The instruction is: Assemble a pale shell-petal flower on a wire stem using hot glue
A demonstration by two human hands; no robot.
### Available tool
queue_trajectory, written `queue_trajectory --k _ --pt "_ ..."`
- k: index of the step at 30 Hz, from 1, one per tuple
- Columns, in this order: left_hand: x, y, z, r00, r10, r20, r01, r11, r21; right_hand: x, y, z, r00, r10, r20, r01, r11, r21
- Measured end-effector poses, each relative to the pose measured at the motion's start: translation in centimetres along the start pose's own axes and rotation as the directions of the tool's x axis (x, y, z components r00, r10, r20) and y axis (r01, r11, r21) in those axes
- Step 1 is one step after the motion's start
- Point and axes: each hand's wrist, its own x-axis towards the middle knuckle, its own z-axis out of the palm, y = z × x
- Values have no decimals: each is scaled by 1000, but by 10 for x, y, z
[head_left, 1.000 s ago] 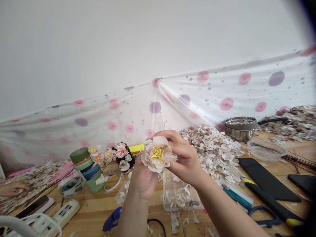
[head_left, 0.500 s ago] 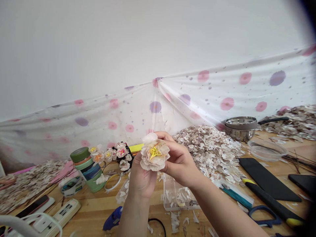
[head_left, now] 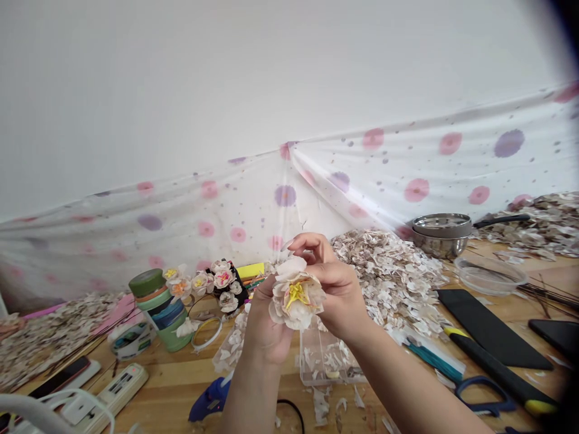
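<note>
A handmade flower with pale cream petals and a yellow centre is held up in front of me. My left hand grips it from behind and below; the bloom hides most of those fingers. At the flower's right and upper edge, my right hand has its thumb and fingers closed on the petals, with the index finger curled above. Under the hands stands a clear compartment box with loose petals in it. A blue glue gun lies beside my left forearm.
Heaped dried petals cover the back right. Finished flowers and a green jar stand at left, near a power strip. At right are scissors, a black slab, metal bowls and a plastic lid.
Both hands and the flower have shifted slightly right and down. The flower's face tilts lower, and the right index finger has lifted above the petals.
</note>
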Motion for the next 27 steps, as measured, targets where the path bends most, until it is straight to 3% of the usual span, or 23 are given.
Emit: queue_trajectory --k 7,14,21,27 --pt "2 -5 -3 1000 -20 15 20 999 -27 1 -1 -4 998 -62 -9 61 995 -79" --pt "2 -16 4 998 -58 -6 55 965 -258 0 -2 1 996 -67 -52 50 958 -283" --pt "6 -11 4 995 -87 -37 67 922 -383 -7 5 9 990 -130 59 142 840 -524" --pt "12 -11 -10 985 -100 -138 52 948 -315 -16 9 18 989 -77 123 132 835 -534"
